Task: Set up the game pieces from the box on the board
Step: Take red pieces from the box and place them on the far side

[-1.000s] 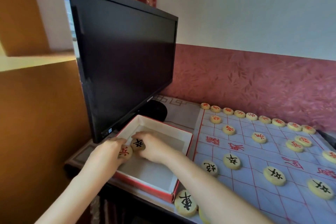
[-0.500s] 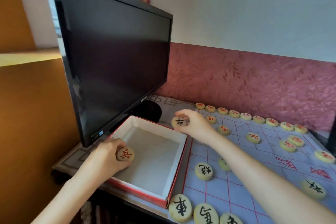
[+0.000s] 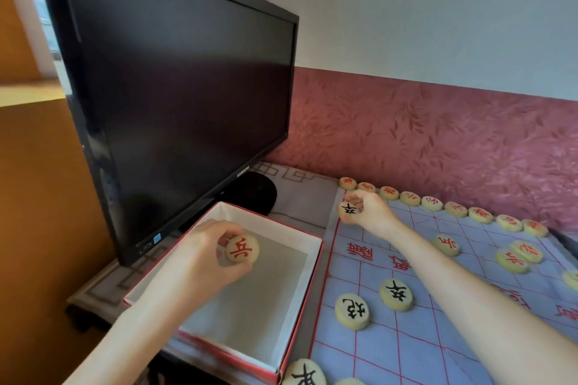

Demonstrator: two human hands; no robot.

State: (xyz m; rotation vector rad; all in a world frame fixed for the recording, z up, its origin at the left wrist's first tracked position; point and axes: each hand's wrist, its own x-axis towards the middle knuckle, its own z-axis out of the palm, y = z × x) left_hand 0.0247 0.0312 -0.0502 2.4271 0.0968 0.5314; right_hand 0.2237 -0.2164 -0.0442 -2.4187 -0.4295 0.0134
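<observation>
My left hand (image 3: 203, 256) hovers over the red-edged white box (image 3: 312, 262) and grips a round pale piece with a red character (image 3: 242, 249). My right hand (image 3: 369, 212) reaches to the far left corner of the blue board (image 3: 375, 350) and pinches a piece with a black character (image 3: 348, 209) just above the board's edge. A row of red-marked pieces (image 3: 431, 203) lines the far edge. Black-marked pieces (image 3: 395, 294) lie on the near half. The box's inside looks bare.
A large black monitor (image 3: 175, 97) on a round stand (image 3: 250, 194) rises just behind the box. A dark red patterned wall (image 3: 438, 141) runs behind the board. The table's front edge (image 3: 93, 306) is close on the left, with an orange cabinet beside it.
My right hand carried the black-marked piece out of the box to the board's far left corner. My left hand lifted the red-marked piece a little and stayed over the box.
</observation>
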